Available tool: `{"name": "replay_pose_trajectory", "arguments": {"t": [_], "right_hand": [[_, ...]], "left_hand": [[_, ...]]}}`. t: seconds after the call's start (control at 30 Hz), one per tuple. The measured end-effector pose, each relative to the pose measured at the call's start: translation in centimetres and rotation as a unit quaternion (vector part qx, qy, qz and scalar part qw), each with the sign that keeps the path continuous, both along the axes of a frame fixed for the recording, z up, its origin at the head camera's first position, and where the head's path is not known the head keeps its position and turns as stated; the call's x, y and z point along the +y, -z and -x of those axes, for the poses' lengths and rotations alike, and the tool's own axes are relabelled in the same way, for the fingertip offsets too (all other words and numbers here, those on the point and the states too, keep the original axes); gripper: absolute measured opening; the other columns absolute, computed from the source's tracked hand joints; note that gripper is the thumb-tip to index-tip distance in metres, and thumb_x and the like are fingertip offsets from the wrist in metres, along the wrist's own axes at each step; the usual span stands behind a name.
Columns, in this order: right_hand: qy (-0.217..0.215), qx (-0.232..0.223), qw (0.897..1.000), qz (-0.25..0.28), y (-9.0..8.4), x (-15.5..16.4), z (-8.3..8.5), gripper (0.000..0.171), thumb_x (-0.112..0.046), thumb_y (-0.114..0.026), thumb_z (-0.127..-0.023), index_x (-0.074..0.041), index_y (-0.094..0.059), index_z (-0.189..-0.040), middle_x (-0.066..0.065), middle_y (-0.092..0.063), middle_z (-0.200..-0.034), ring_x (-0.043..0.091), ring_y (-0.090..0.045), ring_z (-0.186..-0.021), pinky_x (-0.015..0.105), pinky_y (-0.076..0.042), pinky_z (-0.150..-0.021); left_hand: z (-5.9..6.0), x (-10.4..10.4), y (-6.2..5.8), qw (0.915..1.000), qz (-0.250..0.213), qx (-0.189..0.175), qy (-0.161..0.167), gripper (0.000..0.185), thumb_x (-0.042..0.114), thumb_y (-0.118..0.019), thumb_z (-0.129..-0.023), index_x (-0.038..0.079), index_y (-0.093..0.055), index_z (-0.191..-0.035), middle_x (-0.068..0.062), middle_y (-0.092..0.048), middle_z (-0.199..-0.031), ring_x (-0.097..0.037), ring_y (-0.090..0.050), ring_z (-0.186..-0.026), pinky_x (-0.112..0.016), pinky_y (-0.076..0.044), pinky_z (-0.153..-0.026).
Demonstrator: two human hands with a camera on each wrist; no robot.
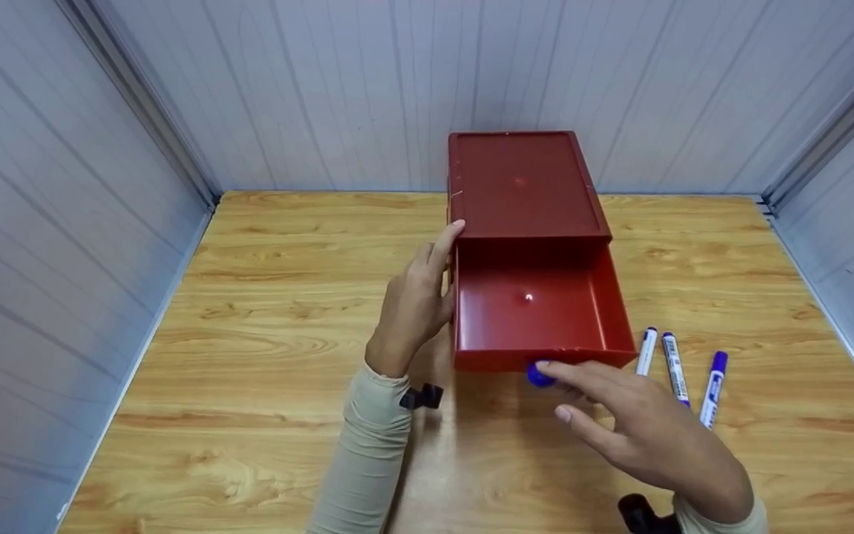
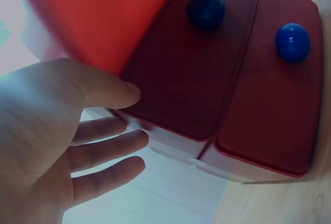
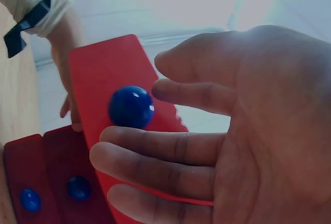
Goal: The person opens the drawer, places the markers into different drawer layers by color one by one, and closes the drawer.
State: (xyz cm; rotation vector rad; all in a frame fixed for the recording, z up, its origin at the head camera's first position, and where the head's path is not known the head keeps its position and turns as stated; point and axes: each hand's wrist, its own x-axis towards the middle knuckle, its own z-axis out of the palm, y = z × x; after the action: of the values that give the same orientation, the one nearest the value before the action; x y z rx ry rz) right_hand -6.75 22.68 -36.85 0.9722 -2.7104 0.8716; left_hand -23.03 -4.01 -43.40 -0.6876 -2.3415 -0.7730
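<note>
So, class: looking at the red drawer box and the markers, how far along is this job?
Done: the top drawer is pulled out and shows nothing inside. In hand: the left hand rests against the box, and the right hand is open by the blue knob. Left: three markers lie on the table, none in the drawer.

Wooden table [image 1: 264, 311]: bears red drawer box [image 1: 523, 185], top drawer [image 1: 538, 311] open, and three markers [image 1: 675, 371].

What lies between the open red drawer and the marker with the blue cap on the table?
In the head view, two other markers lie side by side on the wooden table between the red drawer and the blue-capped marker.
</note>
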Motion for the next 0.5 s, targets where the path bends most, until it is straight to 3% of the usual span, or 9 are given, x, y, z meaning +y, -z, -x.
{"name": "replay_pose_trajectory", "arguments": {"t": [0.2,0.5], "right_hand": [[0.010,0.029,0.999,0.036,-0.3,0.5,0.1,0.050,-0.008,-0.072,-0.091,-0.018,-0.061,-0.139,-0.008,-0.065,-0.127,0.005,-0.064,-0.096,0.026,-0.055,-0.078],[0.025,0.067,0.995,0.071,-0.3,1.3,0.2,0.047,0.001,-0.074,-0.085,-0.012,-0.065,-0.129,-0.016,-0.065,-0.100,0.005,-0.062,-0.084,0.014,-0.047,-0.074]], "left_hand": [[0.0,0.2,0.4,0.9996,-0.011,0.019,-0.015,0.074,0.006,-0.068,-0.090,0.025,-0.035,-0.154,-0.008,-0.059,-0.094,-0.023,-0.054,-0.071,-0.038,-0.048,-0.057],[0.0,0.4,0.5,0.9994,-0.008,0.030,-0.015,0.074,0.009,-0.068,-0.091,0.023,-0.034,-0.155,-0.010,-0.060,-0.096,-0.023,-0.054,-0.070,-0.038,-0.049,-0.056]]}}
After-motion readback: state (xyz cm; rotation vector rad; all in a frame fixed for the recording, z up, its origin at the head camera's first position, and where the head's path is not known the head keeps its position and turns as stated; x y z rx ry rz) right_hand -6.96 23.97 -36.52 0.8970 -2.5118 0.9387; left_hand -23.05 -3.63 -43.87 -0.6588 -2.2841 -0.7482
